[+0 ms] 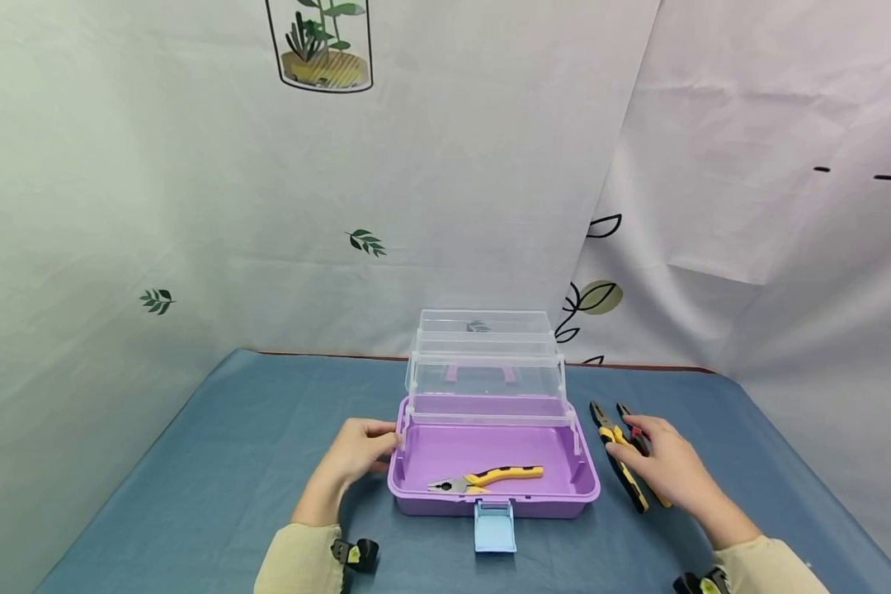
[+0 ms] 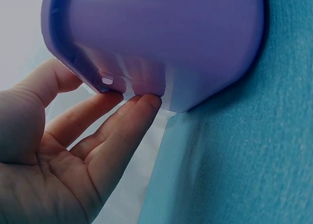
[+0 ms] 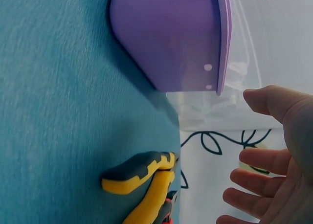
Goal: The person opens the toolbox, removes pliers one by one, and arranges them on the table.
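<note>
A purple toolbox [image 1: 490, 450] stands with its clear lid raised and a light blue latch [image 1: 495, 528] hanging at its front. My left hand [image 1: 352, 454] holds the box's left rim, thumb at the edge and fingertips [image 2: 151, 101] against the outer wall. Inside the box lies a pair of pliers [image 1: 483, 478] with yellow and black handles. Over on the right, my right hand [image 1: 664, 466] hovers above two more tools, fingers loosely spread and holding nothing. Below it are yellow-and-black pliers [image 1: 619, 458] and smaller pliers [image 1: 636, 433] with red and black grips, partly hidden.
A blue cloth [image 1: 193, 478] covers the table. Behind it hangs a pale patterned curtain [image 1: 193, 165]. The clear lid [image 1: 483, 355] with its folding trays stands up at the back of the box.
</note>
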A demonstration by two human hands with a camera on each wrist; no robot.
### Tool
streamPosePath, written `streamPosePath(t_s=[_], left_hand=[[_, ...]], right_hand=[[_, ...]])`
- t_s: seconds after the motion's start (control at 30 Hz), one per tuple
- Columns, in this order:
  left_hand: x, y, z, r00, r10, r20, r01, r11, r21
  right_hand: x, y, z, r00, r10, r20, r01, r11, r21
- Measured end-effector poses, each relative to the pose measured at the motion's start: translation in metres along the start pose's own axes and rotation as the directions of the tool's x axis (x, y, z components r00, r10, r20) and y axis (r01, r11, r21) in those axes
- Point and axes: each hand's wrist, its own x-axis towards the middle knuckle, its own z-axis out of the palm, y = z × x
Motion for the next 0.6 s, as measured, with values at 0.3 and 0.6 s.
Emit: streamPosePath(t_s=[0.3,0.6], left_hand=[[-0.001,0.001,0.0,1.0,0.002,0.004,-0.002,1.0,0.005],[0.0,0.0,0.0,1.0,0.003,-0.001,-0.003,1.0,0.0]], right_hand=[[0.002,-0.011,0.002,1.0,0.002,0.012,-0.002,1.0,0.01],[0.001,-0.02,0.006,1.0,-0.017,0.01,0.017,0.999,0.04]])
